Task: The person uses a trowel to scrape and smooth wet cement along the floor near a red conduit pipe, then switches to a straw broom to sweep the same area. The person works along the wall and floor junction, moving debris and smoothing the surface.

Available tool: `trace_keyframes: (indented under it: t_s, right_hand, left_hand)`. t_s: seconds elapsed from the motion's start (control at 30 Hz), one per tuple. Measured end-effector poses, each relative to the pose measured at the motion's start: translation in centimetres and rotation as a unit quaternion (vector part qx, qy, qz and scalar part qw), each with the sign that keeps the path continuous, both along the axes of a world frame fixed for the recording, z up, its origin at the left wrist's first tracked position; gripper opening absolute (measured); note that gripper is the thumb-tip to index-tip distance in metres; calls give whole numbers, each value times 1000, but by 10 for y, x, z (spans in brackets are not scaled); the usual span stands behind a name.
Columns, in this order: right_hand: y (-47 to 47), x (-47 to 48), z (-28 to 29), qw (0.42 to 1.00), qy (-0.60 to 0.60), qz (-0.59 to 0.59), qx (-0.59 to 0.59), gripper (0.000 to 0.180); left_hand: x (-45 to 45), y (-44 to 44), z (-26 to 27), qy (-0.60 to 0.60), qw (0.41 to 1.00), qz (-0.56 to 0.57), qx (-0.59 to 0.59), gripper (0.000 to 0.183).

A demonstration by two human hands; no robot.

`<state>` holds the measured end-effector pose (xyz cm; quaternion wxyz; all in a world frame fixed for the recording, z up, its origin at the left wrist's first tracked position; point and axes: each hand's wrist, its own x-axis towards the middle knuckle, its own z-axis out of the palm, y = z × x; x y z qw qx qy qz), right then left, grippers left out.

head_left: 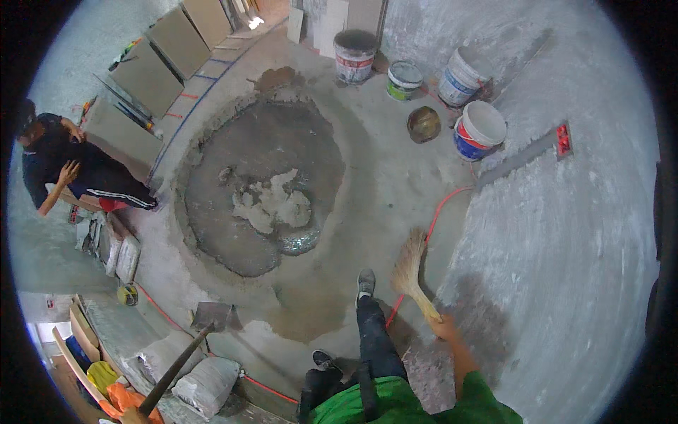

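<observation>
My right hand (444, 327) grips the handle of a straw hand broom (410, 259), its bristles spread above the floor near a red hose or cable (443, 204). At the lower left, my left hand (133, 416) holds the wooden shaft of a shovel (213, 316), whose flat blade rests on the concrete floor. Ahead of me lies a wide, round pool of wet grey mortar (265, 143) inside a raised rim, with a lumpy heap of thicker mortar (275, 204) in its middle.
Several buckets (356, 55) and a round brownish bowl (424, 124) stand by the far right wall. A person in dark clothes (79, 159) is at the left, near leaning boards (146, 78). Filled sacks (207, 384) lie beside the shovel. The red line crosses the floor near my feet.
</observation>
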<state>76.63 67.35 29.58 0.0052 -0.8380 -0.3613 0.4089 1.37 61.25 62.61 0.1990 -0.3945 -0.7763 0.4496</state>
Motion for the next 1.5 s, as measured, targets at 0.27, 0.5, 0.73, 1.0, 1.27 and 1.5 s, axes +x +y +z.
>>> trace_keyframes:
  t_s: [0.27,0.5,0.73,1.0,1.27,1.5]
  right_hand:
    - [-194,-26,23,983,-86,148,-64,51]
    - [-241,-40,-25,997,26,40,-63,28]
    - [-212,-46,-9,998,34,-25,-41,22]
    - [-203,-23,-39,997,54,-26,49,16]
    - [-157,-83,-26,986,168,-22,-7,10]
    - [-170,-134,-6,922,87,344,153,27]
  left_hand:
    - [-42,-50,-2,-77,985,152,12,17]
    - [-17,-102,-11,-94,988,118,-38,16]
    - [-3,-158,-18,-169,968,184,-23,13]
    - [27,-249,-79,-451,727,517,7,29]
    - [139,-322,-168,-603,261,708,258,11]
    - [186,-376,-145,-611,313,650,325,23]
